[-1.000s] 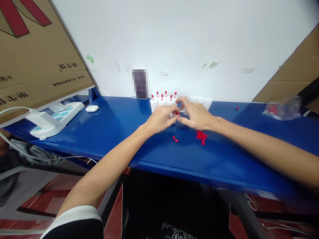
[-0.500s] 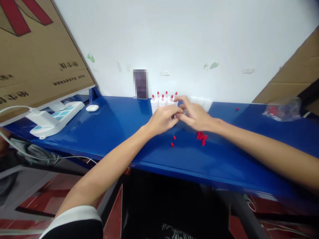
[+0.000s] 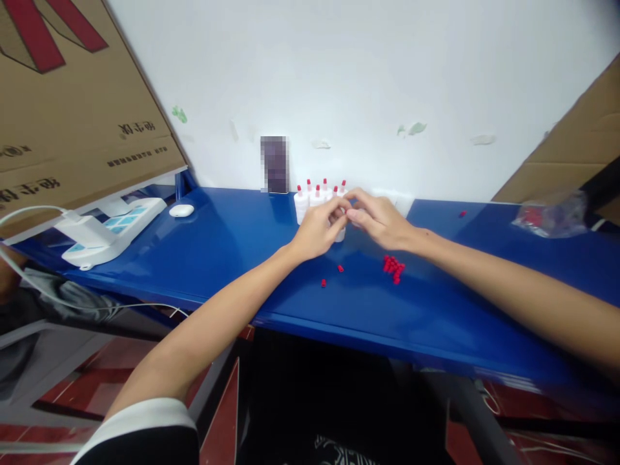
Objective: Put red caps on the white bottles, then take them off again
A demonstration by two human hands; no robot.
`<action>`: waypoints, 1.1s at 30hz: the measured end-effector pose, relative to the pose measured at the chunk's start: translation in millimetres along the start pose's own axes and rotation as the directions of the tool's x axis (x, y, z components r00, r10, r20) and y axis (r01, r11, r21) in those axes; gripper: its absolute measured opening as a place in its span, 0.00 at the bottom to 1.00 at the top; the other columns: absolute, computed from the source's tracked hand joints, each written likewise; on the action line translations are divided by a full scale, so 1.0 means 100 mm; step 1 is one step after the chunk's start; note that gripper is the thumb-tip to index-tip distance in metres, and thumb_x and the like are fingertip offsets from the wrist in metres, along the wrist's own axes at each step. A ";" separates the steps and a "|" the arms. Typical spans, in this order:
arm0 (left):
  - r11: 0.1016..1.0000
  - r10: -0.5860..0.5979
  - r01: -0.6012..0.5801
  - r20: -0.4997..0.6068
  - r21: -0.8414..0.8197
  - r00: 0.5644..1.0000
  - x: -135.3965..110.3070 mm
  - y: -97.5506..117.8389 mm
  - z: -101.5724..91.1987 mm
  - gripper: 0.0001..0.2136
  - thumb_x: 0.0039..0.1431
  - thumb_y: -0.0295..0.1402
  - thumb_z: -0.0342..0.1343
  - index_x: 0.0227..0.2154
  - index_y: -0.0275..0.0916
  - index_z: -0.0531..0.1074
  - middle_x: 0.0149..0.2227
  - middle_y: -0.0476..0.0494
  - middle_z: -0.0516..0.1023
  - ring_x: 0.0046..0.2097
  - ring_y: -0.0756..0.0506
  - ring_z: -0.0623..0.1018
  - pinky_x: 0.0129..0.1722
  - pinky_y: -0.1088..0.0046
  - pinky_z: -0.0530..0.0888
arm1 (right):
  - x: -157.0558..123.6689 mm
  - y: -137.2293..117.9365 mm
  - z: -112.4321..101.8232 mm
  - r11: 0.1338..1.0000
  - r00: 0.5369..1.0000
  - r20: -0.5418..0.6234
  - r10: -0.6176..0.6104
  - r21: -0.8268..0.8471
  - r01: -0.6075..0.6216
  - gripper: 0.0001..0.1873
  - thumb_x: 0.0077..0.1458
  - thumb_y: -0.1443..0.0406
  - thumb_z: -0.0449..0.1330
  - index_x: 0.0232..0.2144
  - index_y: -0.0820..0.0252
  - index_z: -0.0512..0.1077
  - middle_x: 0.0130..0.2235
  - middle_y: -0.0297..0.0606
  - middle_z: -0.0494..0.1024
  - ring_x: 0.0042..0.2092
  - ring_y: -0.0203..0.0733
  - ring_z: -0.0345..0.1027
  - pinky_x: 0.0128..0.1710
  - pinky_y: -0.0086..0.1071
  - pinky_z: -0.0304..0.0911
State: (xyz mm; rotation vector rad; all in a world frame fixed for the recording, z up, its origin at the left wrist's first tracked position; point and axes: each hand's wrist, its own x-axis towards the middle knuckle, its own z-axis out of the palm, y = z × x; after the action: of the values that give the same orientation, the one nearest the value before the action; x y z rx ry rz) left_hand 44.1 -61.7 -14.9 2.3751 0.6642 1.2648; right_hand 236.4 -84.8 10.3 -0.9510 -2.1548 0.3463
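Note:
My left hand (image 3: pixel 318 226) is closed around a small white bottle (image 3: pixel 340 236), whose lower end shows below the fingers. Fingertips of my right hand (image 3: pixel 380 218) meet the left ones at the bottle's top, in a pinch. Whatever sits between the right fingertips is hidden. Just behind, several white squeeze bottles (image 3: pixel 301 205) with red tips stand upright in a group. Nearer to me on the blue table lie a pile of small red caps (image 3: pixel 393 267) and two loose caps, one red cap (image 3: pixel 340 268) and another red cap (image 3: pixel 323 283).
A phone (image 3: pixel 275 165) leans against the white wall. On the left are a white power strip (image 3: pixel 116 232) with a plugged-in charger and a white earphone case (image 3: pixel 181 210). A clear plastic bag (image 3: pixel 551 214) and a stray red cap (image 3: pixel 463 213) lie on the right.
Both hands have tilted and shifted slightly; the bottle's lower end now shows under the left hand. The nearer loose red cap has moved a little left.

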 end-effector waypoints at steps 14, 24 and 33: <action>0.960 -0.240 0.264 -0.221 0.090 0.945 0.07 -0.13 -0.04 0.12 0.64 0.42 0.61 0.35 0.38 0.78 0.19 0.55 0.68 0.25 0.51 0.68 0.31 0.73 0.66 | 0.27 0.65 -1.02 0.853 0.494 -0.696 0.521 0.409 -0.324 0.18 0.61 0.75 0.50 0.20 0.62 0.69 0.13 0.32 0.63 0.17 0.29 0.57 0.24 0.37 0.49; 0.990 -0.052 0.076 -0.189 0.122 0.981 0.02 -0.07 -0.08 0.09 0.74 0.40 0.46 0.42 0.42 0.67 0.23 0.55 0.65 0.26 0.51 0.68 0.31 0.72 0.64 | 0.24 0.97 -0.97 0.865 0.534 -0.687 0.494 0.451 -0.220 0.14 0.50 0.80 0.53 0.23 0.58 0.68 0.19 0.29 0.64 0.20 0.33 0.58 0.22 0.32 0.51; 0.908 -0.077 0.047 0.056 0.417 0.995 0.03 -0.04 -0.14 0.13 0.72 0.44 0.50 0.38 0.40 0.68 0.24 0.53 0.70 0.26 0.50 0.68 0.30 0.72 0.60 | 0.18 1.08 -1.02 0.886 0.557 -0.715 0.422 0.455 -0.086 0.14 0.50 0.78 0.54 0.21 0.57 0.67 0.16 0.28 0.62 0.18 0.34 0.57 0.23 0.35 0.55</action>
State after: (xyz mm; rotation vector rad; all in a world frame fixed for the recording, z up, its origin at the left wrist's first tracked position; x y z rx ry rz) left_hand 32.9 -55.4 -8.0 2.6931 1.0692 1.0890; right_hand 359.2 -2.5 35.7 -0.9509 -1.0474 0.3571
